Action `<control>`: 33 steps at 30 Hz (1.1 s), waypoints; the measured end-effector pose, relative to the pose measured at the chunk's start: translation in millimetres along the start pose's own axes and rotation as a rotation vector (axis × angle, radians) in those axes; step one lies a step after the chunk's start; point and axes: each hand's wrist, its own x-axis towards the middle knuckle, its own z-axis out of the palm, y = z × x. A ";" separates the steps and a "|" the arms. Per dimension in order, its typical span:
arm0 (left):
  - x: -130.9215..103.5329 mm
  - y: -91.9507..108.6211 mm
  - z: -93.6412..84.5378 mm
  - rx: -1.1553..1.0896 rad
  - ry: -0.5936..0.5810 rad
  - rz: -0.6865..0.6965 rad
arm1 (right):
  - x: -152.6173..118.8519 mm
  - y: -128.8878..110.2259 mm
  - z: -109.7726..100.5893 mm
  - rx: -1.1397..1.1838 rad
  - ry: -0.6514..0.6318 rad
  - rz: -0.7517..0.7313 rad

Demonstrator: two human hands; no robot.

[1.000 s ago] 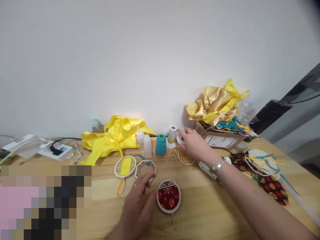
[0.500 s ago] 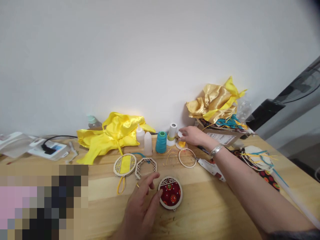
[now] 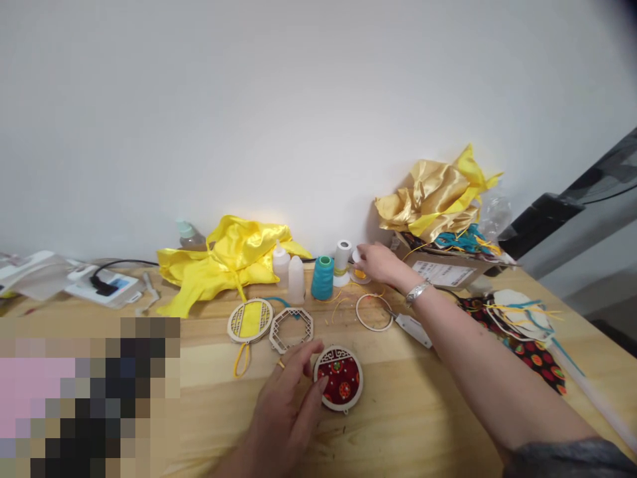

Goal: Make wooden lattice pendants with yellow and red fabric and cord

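Note:
My left hand (image 3: pixel 286 405) rests over the table with fingers stretched and apart. Its thumb touches the left rim of a round wooden frame (image 3: pixel 339 378) filled with dark red patterned fabric. Farther back, my right hand (image 3: pixel 378 262) has its fingers closed on the upper part of a white spool of yellow cord (image 3: pixel 359 273); the hand partly covers the spool. A white cone spool (image 3: pixel 342 262) and a teal thread cone (image 3: pixel 323 279) stand to its left. In front of the spool lies a thin wooden ring (image 3: pixel 374 313), close to a white glue gun (image 3: pixel 414 330) partly behind my forearm.
A round frame with yellow fabric (image 3: pixel 250 320) and an octagonal lattice frame (image 3: pixel 291 330) lie at centre left. Yellow satin (image 3: pixel 223 265) and white bottles (image 3: pixel 296 280) stand behind. A cardboard box (image 3: pixel 442 271) heaped with fabric and several fabric scraps (image 3: pixel 537 365) are at right.
The view has shifted slightly. My right hand stays at the cord spool, its wrist a little farther left, with the forearm covering more of the glue gun. My left hand is nearly unchanged.

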 end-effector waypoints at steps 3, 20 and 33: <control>-0.4 -1.7 0.8 0.005 -0.012 -0.005 | 3.7 -0.8 -0.1 0.017 -0.018 -0.008; -0.1 0.8 -0.2 -0.013 0.027 -0.003 | -86.0 56.1 7.2 -0.140 -0.032 0.228; 1.8 -1.4 2.2 -0.029 0.004 -0.042 | -74.8 59.4 35.0 -0.173 -0.075 0.261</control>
